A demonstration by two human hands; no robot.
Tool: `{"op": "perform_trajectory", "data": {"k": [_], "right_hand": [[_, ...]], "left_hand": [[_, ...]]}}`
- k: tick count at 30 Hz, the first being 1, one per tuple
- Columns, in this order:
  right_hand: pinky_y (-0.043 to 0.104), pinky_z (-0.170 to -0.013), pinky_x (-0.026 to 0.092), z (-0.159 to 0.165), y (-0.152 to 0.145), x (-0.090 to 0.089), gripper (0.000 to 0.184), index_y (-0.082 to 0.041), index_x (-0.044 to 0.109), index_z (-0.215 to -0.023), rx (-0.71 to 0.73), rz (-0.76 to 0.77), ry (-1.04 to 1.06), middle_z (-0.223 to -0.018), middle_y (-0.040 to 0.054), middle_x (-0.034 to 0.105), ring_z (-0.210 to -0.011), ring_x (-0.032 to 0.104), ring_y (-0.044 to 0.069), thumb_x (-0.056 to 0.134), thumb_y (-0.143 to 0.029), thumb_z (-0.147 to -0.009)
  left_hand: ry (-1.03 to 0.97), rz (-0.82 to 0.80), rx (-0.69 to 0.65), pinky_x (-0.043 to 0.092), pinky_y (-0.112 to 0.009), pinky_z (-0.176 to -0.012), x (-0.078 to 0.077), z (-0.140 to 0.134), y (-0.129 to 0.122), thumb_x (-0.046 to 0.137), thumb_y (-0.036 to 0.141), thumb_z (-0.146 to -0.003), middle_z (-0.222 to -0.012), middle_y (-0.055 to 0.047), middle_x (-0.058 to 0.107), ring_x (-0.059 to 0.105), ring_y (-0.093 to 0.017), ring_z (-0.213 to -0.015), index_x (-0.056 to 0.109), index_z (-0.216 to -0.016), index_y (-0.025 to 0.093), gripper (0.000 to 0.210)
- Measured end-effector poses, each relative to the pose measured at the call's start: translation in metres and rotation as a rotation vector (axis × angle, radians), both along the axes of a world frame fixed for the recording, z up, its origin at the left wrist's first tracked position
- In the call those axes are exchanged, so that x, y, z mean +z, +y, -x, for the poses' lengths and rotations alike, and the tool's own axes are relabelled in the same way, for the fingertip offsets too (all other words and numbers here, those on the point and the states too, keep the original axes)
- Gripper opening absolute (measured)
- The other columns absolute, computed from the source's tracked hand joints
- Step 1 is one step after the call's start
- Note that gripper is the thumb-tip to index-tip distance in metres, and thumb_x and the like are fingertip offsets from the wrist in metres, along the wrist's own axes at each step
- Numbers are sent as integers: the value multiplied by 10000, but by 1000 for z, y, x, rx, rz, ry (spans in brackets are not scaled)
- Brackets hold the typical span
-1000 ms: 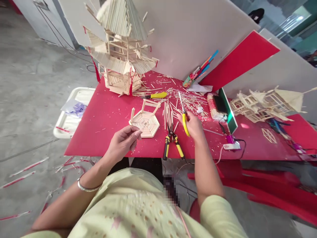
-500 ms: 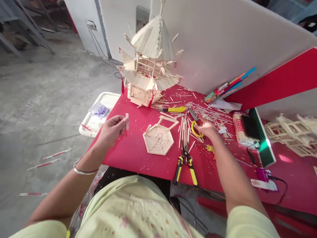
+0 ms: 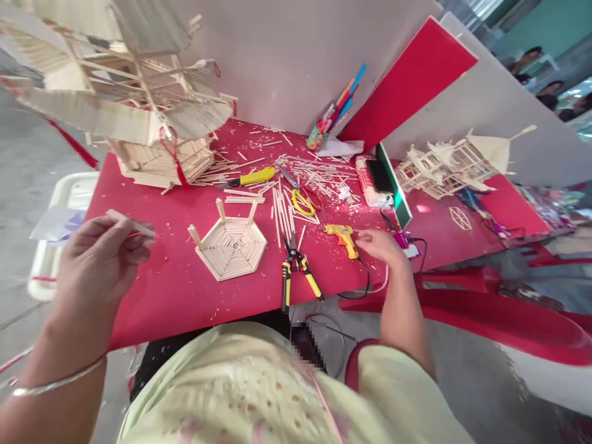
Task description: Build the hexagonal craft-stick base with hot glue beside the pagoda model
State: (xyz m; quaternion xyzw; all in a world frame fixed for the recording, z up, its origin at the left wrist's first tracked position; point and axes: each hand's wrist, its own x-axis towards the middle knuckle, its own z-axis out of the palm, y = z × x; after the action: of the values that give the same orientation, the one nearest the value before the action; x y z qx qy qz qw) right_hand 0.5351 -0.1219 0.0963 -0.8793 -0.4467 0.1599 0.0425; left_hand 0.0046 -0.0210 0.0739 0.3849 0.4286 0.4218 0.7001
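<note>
My left hand [image 3: 104, 256] pinches a short, flat, pale wooden stick piece [image 3: 131, 223] above the left side of the red table. My right hand [image 3: 382, 246] is beside the yellow glue gun [image 3: 341, 237], its loosely bent fingertips at the back of the gun; whether they touch it I cannot tell. Between my hands lies a polygonal stick base [image 3: 235, 248] with three short posts standing along its rim. Yellow-handled scissors [image 3: 300, 196] rest on loose sticks [image 3: 283, 213]. Black-and-yellow cutting pliers [image 3: 298, 268] lie with their handles spread near the front edge.
A large tiered stick pagoda [image 3: 152, 117] with red tassels stands at the back left. Behind the sticks are a yellow utility knife [image 3: 252, 177] and a pen cup [image 3: 317, 137]. A phone [image 3: 379, 176] and another stick model [image 3: 448, 163] sit rightward. The gun's cord [image 3: 367, 280] hangs over the edge.
My right hand has let go of the scissors, which now lie on the sticks, and has moved to the glue gun. My left hand still holds the stick piece. The view has swung right.
</note>
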Motion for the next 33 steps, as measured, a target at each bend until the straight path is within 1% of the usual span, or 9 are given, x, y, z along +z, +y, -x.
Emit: {"op": "perform_trajectory", "data": {"k": [4, 7, 14, 17, 20, 24, 27, 30, 33], "right_hand": [[338, -870, 576, -2, -24, -40, 469, -139, 701, -1274, 23, -45, 58, -1157, 162, 785, -1024, 760, 268, 569, -297, -853], [334, -777, 602, -4, -13, -58, 429, -189, 738, -1154, -9, -118, 179, -1083, 130, 804, -957, 777, 286, 651, -334, -759], [405, -625, 608, 6, -5, -63, 247, -271, 729, -813, -131, -290, 302, -709, 40, 748, -717, 756, 319, 736, -392, -598], [389, -595, 603, 21, -8, -47, 394, -278, 701, -910, -183, -481, 471, -795, 22, 733, -680, 722, 268, 806, -422, -559], [329, -620, 579, 50, 1, -13, 496, -278, 662, -1021, -108, -651, 651, -887, 3, 707, -672, 670, 187, 855, -414, -584], [280, -565, 465, 117, 34, 49, 264, -247, 637, -879, 155, -722, 706, -694, -25, 577, -598, 540, 139, 794, -353, -695], [313, -576, 464, 181, 66, 86, 273, -229, 654, -932, 443, -691, 780, -793, 34, 624, -650, 572, 166, 705, -442, -769], [306, -552, 450, 239, 103, 102, 371, -226, 648, -1024, 642, -706, 448, -767, 4, 624, -610, 559, 159, 766, -488, -788], [328, -605, 474, 276, 142, 100, 432, -216, 638, -949, 820, -875, 71, -698, -3, 606, -621, 574, 176, 792, -584, -782]], "left_hand": [[25, 4, 164, 456, -206, -470, 9, -12, -9, 755, 554, -850, -684, -24, 726, 700, -161, -624, 658, -994, 197, 397], [17, -22, 288, 435, -180, -458, 3, -3, -2, 850, 426, -779, -698, -27, 722, 684, -136, -597, 651, -951, 174, 364], [-83, -11, 323, 482, -158, -475, -22, 23, 7, 911, 304, -711, -813, -77, 748, 711, -131, -665, 673, -918, 119, 365], [-103, 20, 325, 484, -157, -467, -25, 29, 15, 891, 316, -738, -818, -89, 751, 733, -148, -699, 684, -927, 118, 344], [-106, 35, 360, 456, -158, -434, -26, 32, 30, 881, 303, -743, -726, -57, 720, 691, -122, -614, 679, -894, 119, 312], [-105, 69, 382, 432, -160, -401, -28, 31, 49, 851, 243, -760, -683, -30, 686, 625, -88, -532, 666, -855, 118, 243], [-83, 111, 366, 446, -176, -393, -28, 29, 61, 810, 213, -799, -686, -42, 688, 620, -96, -510, 664, -850, 112, 185], [-62, 118, 386, 452, -188, -381, -30, 32, 71, 781, 209, -827, -734, -72, 710, 630, -103, -501, 666, -824, 102, 158], [-58, 114, 433, 440, -183, -369, -35, 37, 78, 781, 218, -826, -744, -67, 709, 635, -101, -497, 666, -810, 106, 161]]}}
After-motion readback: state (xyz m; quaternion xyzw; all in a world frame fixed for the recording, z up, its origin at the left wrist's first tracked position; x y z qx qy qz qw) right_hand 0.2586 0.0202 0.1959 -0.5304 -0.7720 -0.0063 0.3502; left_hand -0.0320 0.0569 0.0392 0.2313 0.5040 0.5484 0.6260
